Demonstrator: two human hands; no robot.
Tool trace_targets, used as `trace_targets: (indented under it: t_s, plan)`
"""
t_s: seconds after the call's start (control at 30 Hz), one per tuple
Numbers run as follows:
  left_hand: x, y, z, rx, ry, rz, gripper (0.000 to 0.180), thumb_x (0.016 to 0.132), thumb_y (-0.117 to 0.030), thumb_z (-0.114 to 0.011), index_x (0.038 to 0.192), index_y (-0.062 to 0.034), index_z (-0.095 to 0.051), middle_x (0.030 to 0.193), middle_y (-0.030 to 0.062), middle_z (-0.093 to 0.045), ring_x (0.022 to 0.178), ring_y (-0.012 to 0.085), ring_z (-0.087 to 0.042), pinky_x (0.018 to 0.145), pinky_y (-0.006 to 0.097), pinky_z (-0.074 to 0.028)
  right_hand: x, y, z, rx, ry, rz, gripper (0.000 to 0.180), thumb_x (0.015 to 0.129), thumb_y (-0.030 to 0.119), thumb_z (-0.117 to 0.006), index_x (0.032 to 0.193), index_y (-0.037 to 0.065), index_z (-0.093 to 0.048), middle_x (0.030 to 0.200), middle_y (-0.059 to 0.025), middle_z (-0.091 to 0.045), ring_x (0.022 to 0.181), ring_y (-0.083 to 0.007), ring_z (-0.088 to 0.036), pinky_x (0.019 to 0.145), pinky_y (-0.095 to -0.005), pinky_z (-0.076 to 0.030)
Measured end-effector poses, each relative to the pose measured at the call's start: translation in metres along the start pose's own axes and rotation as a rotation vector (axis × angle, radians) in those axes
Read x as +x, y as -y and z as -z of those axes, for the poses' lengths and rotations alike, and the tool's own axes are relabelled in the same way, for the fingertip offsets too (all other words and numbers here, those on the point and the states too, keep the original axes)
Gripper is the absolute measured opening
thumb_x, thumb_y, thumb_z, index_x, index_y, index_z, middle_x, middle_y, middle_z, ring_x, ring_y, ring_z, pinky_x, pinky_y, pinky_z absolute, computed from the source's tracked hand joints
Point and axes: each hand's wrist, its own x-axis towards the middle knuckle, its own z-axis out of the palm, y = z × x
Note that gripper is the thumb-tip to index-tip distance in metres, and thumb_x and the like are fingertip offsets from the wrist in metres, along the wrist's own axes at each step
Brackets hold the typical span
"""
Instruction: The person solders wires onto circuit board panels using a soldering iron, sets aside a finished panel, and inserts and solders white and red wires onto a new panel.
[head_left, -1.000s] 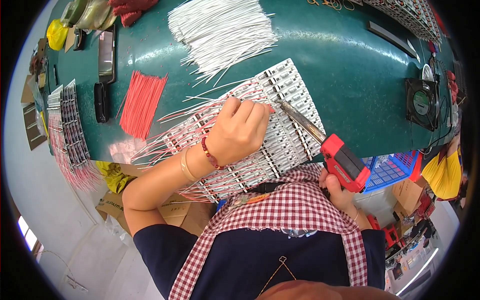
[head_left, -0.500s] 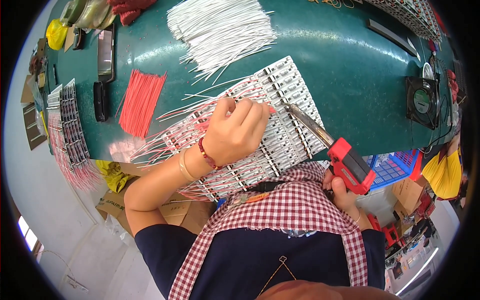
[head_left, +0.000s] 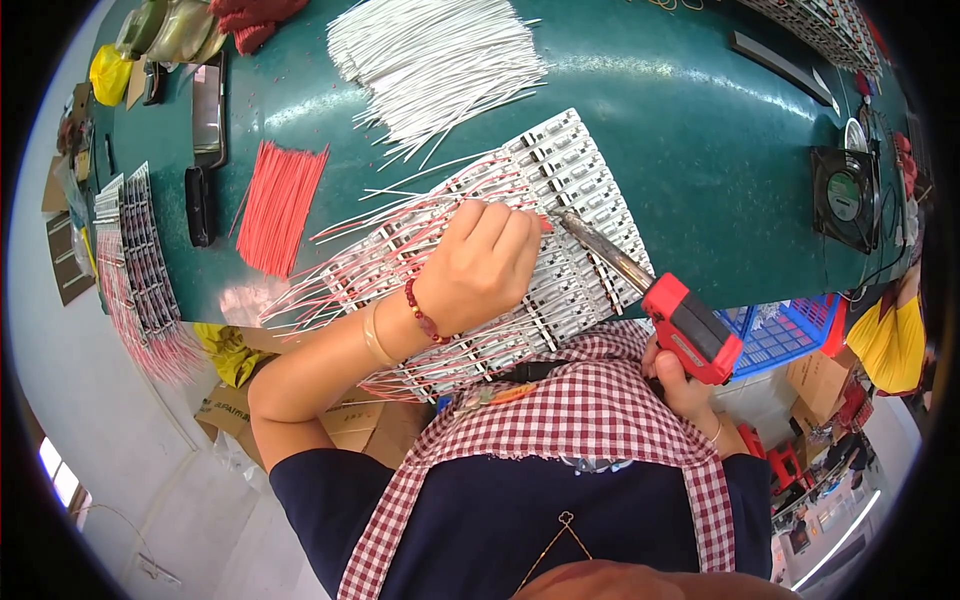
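A panel of small white circuit boards (head_left: pixel 585 185) lies tilted at the table's front edge, with red and white wires trailing off its left side. My left hand (head_left: pixel 478 265) rests over the middle of the panel, fingers closed. A red wire end (head_left: pixel 545 226) shows at its fingertips; the rest of what it grips is hidden by the hand. My right hand (head_left: pixel 683 385) is wrapped round the red and black handle of a soldering iron (head_left: pixel 690 330). The iron's metal tip points up-left and meets the boards close to the left fingertips.
Loose white wires (head_left: pixel 440 70) are piled at the back, red wires (head_left: pixel 282 208) at the left. A phone (head_left: pixel 209 110) and a black case (head_left: pixel 200 205) lie beyond them. Wired boards (head_left: pixel 140 260) hang over the left edge. At right stand a fan (head_left: pixel 843 198) and a blue basket (head_left: pixel 785 335).
The soldering iron's tip has shifted slightly left along the boards, with my right hand following. My left hand has turned a little, its fingers drawn closer together, still over the panel.
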Motion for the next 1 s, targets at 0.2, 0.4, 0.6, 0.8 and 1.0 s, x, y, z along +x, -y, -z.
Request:
trace_targets:
  t_s: [0.2,0.4,0.6,0.8,1.0]
  plan:
    - [0.001,-0.002,0.002,-0.024,0.016,0.014,0.026,0.075,-0.002,-0.065,0.099,0.0093,-0.065,0.076,0.0068,-0.047,0.071,0.0202,-0.05,0.063,0.033,-0.04,-0.002,-0.004,-0.001,-0.055,-0.021,0.003,0.018,0.093,0.013,-0.06,0.106,0.001,-0.062,0.087,-0.0027,-0.06,0.079,-0.012,-0.056,0.071,-0.0296,-0.047]
    - [0.001,-0.002,0.002,-0.028,0.01,0.023,0.026,0.075,-0.002,-0.065,0.099,0.0095,-0.065,0.076,0.0069,-0.047,0.07,0.0201,-0.049,0.063,0.033,-0.04,-0.003,0.003,-0.001,0.04,-0.002,0.019,0.021,0.094,0.016,-0.062,0.108,0.001,-0.062,0.088,-0.0027,-0.061,0.082,-0.0126,-0.056,0.074,-0.0303,-0.047]
    - [0.003,-0.002,0.002,-0.015,0.026,0.019,0.025,0.076,-0.003,-0.066,0.098,0.0091,-0.065,0.076,0.0065,-0.046,0.07,0.0196,-0.049,0.063,0.033,-0.039,0.003,0.003,-0.009,-0.083,-0.059,-0.011,0.042,0.097,0.039,-0.057,0.089,-0.003,-0.056,0.071,-0.0064,-0.056,0.063,-0.0126,-0.051,0.058,-0.0274,-0.042]
    - [0.005,-0.003,0.002,-0.02,0.014,0.033,0.023,0.076,-0.003,-0.066,0.096,0.0079,-0.064,0.075,0.0058,-0.046,0.07,0.0189,-0.048,0.063,0.033,-0.039,-0.002,0.002,-0.005,-0.038,-0.084,0.018,0.038,0.094,0.034,-0.062,0.109,-0.001,-0.057,0.081,-0.0054,-0.059,0.073,-0.0139,-0.056,0.066,-0.0293,-0.046]
    - [0.005,-0.004,0.002,0.003,0.026,0.037,0.02,0.077,-0.005,-0.067,0.094,0.0064,-0.064,0.075,0.0054,-0.046,0.07,0.0184,-0.049,0.064,0.032,-0.039,0.019,0.011,-0.02,0.213,-0.2,0.091,0.061,0.092,0.052,-0.061,0.124,0.002,-0.046,0.1,-0.0156,-0.059,0.088,-0.0211,-0.06,0.081,-0.0398,-0.055]
